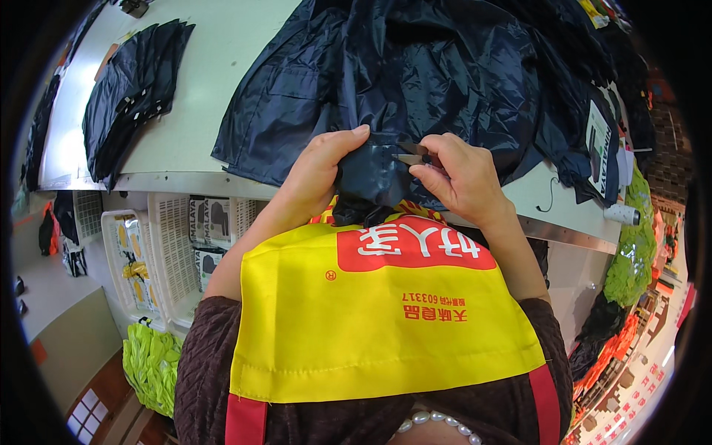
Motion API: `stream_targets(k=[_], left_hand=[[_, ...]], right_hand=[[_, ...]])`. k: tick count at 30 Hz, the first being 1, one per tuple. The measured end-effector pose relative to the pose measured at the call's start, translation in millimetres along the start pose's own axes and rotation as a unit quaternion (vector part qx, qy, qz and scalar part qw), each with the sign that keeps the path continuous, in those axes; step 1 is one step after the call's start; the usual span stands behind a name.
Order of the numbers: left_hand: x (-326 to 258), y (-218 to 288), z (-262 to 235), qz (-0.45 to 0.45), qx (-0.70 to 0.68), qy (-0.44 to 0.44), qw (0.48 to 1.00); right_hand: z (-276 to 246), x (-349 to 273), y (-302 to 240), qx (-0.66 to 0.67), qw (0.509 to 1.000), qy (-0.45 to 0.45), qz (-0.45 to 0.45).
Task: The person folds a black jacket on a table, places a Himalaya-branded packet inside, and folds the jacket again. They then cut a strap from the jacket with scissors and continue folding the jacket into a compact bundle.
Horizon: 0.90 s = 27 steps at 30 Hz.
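Note:
A dark navy garment (460,89) of shiny thin fabric lies bunched over the table's front edge. My left hand (320,165) pinches a stitched part of it, the thumb lying on top near the seam. In my right hand (461,174) is a small pair of thread snips (407,154), gripped between thumb and fingers. Its blades are apart and point left, against the fabric beside the seam. The fabric below the seam hangs down toward my yellow apron (386,326). The left fingers under the cloth are hidden.
On the pale table (200,96), a stack of dark folded pieces (137,96) lies at the left. White plastic baskets (167,252) with packages stand below. A thread spool (621,215) sits at the right edge, near bright green garments (630,252). More green fabric (152,363) is at lower left.

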State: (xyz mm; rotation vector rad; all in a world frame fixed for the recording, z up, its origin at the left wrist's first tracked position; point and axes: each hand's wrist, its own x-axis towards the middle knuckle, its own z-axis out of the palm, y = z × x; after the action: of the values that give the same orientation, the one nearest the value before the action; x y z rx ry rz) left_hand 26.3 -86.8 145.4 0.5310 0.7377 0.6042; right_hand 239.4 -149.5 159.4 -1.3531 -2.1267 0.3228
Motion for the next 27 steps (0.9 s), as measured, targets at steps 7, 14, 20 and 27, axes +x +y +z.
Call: stream_targets(k=[7, 14, 20, 27], left_hand=[[-0.3, 0.8, 0.1, -0.007, 0.014, -0.033, 0.999], [3.8, -2.4, -2.0, -0.010, 0.016, -0.039, 0.999], [4.9, -0.8, -1.9, -0.022, 0.012, -0.054, 0.998], [3.7, 0.3, 2.9, -0.027, 0.007, -0.028, 0.999]], right_hand=[[0.9, 0.5, 0.7, -0.031, 0.999, 0.006, -0.010], [2.1, 0.0, 2.3, -0.022, 1.000, 0.019, -0.009], [0.5, 0.4, 5.9, -0.035, 0.999, 0.012, -0.031], [-7.8, -0.5, 7.6, -0.001, 1.000, -0.016, 0.014]])
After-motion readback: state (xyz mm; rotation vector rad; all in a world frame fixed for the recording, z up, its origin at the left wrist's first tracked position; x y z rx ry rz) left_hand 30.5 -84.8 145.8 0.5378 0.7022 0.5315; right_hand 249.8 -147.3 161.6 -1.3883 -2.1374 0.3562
